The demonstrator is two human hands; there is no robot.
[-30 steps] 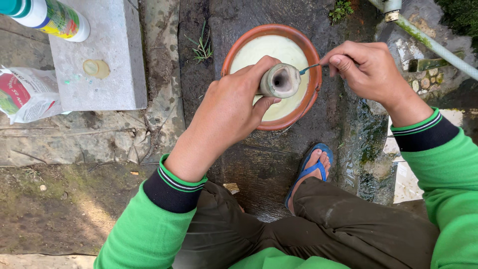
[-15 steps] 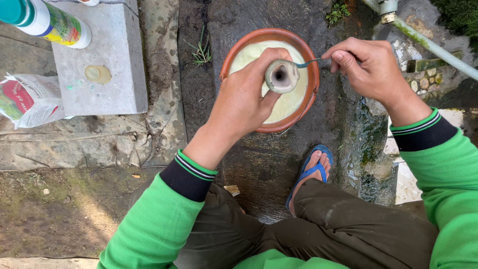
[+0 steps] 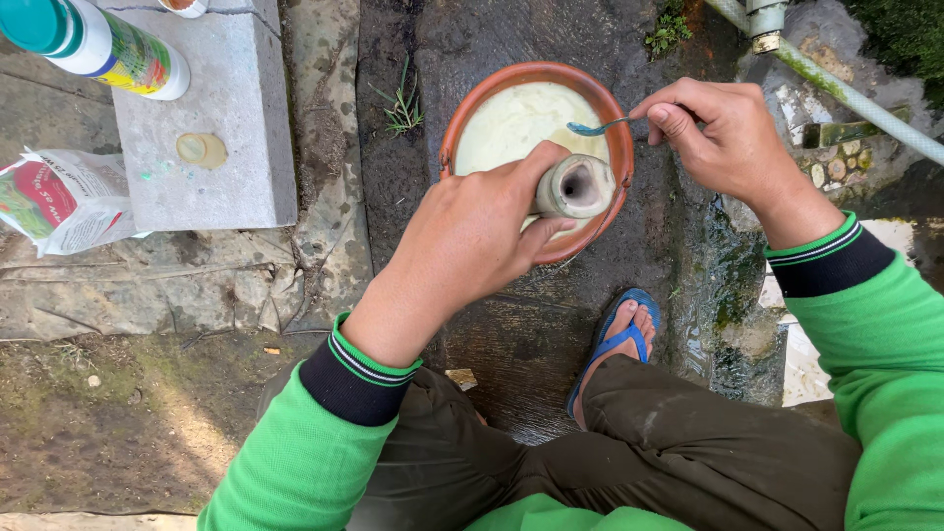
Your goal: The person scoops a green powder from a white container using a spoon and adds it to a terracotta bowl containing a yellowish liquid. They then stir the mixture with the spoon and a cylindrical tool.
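Note:
My left hand grips a small pale jar, its open mouth facing up, held over the near rim of a round orange-brown bowl on the wet ground. The bowl holds a creamy yellowish liquid. My right hand pinches the handle of a small metal spoon, whose tip hovers just above the jar's mouth, over the liquid. Both arms wear green sleeves with dark striped cuffs.
A grey concrete slab lies at upper left with a white, green-capped bottle on it and a yellowish smear. A printed plastic packet sits left. A pipe runs upper right. My foot in a blue sandal rests below the bowl.
The spoon has come out of the jar's mouth and risen slightly toward the bowl's far side. My left hand with the jar has shifted a little lower.

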